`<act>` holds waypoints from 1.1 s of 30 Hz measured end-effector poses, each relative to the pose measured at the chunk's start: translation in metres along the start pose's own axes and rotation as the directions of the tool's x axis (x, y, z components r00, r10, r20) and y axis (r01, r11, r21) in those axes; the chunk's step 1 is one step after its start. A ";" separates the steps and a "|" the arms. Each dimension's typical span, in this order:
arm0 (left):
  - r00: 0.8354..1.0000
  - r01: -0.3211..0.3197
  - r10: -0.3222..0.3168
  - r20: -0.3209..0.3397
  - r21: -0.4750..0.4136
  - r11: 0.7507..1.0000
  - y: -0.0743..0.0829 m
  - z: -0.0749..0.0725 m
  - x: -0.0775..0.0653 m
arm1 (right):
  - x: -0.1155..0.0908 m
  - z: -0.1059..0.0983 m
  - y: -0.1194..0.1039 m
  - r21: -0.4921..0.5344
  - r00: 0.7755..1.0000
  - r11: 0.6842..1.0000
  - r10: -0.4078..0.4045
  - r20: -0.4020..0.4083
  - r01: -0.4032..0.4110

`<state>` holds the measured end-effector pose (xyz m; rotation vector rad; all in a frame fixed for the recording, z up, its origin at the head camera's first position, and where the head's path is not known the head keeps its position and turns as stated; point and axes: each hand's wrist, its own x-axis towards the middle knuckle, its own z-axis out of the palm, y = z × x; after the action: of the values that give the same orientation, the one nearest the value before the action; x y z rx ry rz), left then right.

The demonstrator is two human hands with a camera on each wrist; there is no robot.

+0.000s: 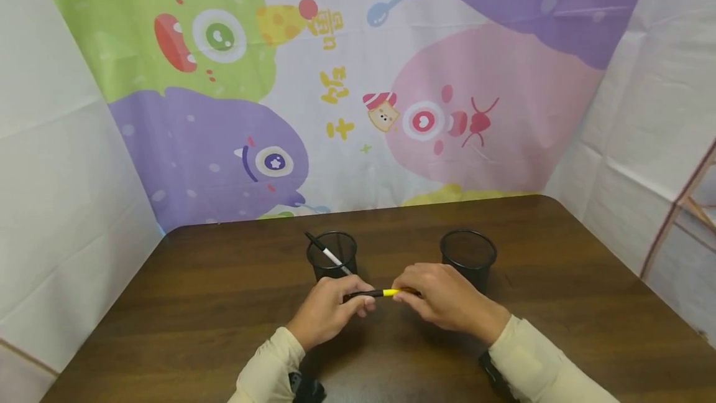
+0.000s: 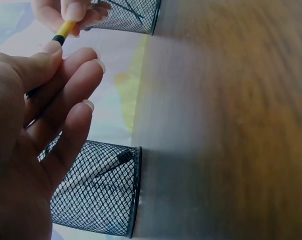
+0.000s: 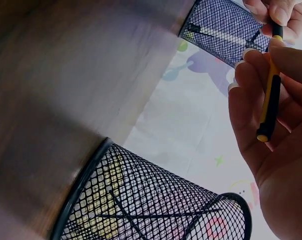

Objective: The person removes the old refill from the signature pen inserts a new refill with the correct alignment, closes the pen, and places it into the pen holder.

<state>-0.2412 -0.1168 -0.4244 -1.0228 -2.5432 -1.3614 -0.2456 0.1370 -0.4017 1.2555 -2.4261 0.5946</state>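
Between my two hands a black-and-yellow pen [image 1: 388,293] lies nearly level above the table. My left hand [image 1: 324,311] pinches its black end between thumb and fingers. From the other side, my right hand [image 1: 447,297] pinches the yellow part; in the right wrist view the pen's yellow-and-black barrel [image 3: 269,107] runs along that palm. Just behind the left hand stands a black mesh pen cup [image 1: 324,273], holding a slanted white pen [image 1: 334,257] with a black end that sticks out over the rim. A second mesh cup [image 1: 478,275] stands behind the right hand.
Both cups stand on a dark brown wooden table [image 1: 184,303]. A cloth backdrop [image 1: 358,173] with cartoon monsters hangs behind its far edge, and white cloth sheets [image 1: 610,117] enclose the sides. Dark wrist bands [image 1: 306,387] show below the pale sleeves [image 1: 274,359].
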 end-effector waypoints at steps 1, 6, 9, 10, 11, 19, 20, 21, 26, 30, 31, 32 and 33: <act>1.000 0.001 -0.001 0.004 0.001 1.000 0.000 0.000 0.000 | 0.001 0.000 0.000 0.000 1.000 1.000 -0.003 -0.003 0.003; 1.000 0.005 -0.005 0.019 -0.007 1.000 -0.001 -0.002 0.000 | 0.002 -0.001 0.001 0.004 0.999 1.000 -0.026 -0.027 0.026; 1.000 -0.001 0.002 0.019 -0.008 1.000 -0.001 -0.002 0.000 | 0.002 0.000 0.001 0.001 0.999 0.999 -0.037 -0.040 0.037; 1.000 -0.003 0.003 0.021 -0.009 1.000 -0.001 -0.002 0.000 | 0.002 0.000 0.001 -0.001 0.998 0.999 -0.039 -0.042 0.038; 1.000 -0.005 0.005 0.022 -0.008 1.000 -0.002 -0.001 0.000 | 0.002 0.000 0.001 -0.002 0.998 0.999 -0.040 -0.044 0.040; 0.999 0.012 -0.011 0.035 -0.021 1.000 -0.002 0.000 0.000 | 0.001 0.000 0.000 0.008 0.998 0.999 -0.036 -0.050 0.037; 0.999 0.014 -0.013 0.037 -0.025 1.000 -0.002 0.000 0.000 | 0.001 0.000 0.000 0.010 0.998 0.999 -0.038 -0.052 0.039; 0.999 0.017 -0.016 0.038 -0.030 0.999 -0.002 0.000 0.000 | 0.000 0.000 0.000 0.011 0.998 0.999 -0.040 -0.054 0.040; 0.999 0.024 -0.022 0.046 -0.048 0.999 -0.001 0.000 -0.001 | 0.001 0.001 0.000 0.016 0.996 0.998 -0.056 -0.069 0.057; 0.999 0.021 -0.019 0.048 -0.052 0.998 -0.001 0.000 -0.001 | 0.001 0.001 0.000 0.013 0.995 0.998 -0.062 -0.083 0.063; 0.999 0.020 -0.018 0.048 -0.054 0.998 -0.001 -0.001 -0.001 | 0.002 0.001 -0.001 0.011 0.995 0.998 -0.059 -0.083 0.060; 0.999 0.020 -0.018 0.048 -0.054 0.998 -0.001 -0.001 -0.001 | 0.002 0.000 -0.001 0.008 0.995 0.998 -0.054 -0.081 0.054; 0.999 0.020 -0.017 0.048 -0.053 0.998 -0.001 -0.001 -0.001 | 0.002 0.000 -0.002 0.006 0.996 0.999 -0.048 -0.079 0.048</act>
<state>-0.2414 -0.1181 -0.4249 -1.0561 -2.5695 -1.4349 -0.2452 0.1347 -0.4008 1.2655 -2.3251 0.6285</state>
